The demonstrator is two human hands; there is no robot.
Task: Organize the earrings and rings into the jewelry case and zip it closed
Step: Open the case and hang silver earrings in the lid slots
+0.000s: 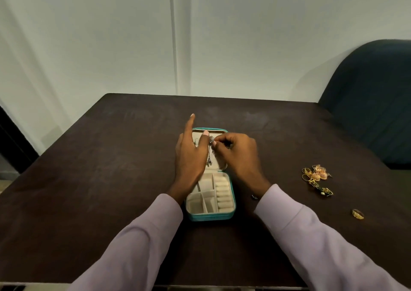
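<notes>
1. Our right hand point(235, 150) has its grip pinched tight on a silver dangle earring point(210, 150), top end up so the drop hangs free against the lid panel.
2. Our left hand point(191, 155) is spread, fingers straight, bracing the raised lid point(220, 132), likely so the post can seat.
3. The jewelry case point(211, 217) sits open mid-surface; its visible compartments and ring rolls point(223, 192) look empty.
4. Gold earrings point(317, 177) and a ring point(358, 214) wait on the surface point(111, 179), well right.
</notes>
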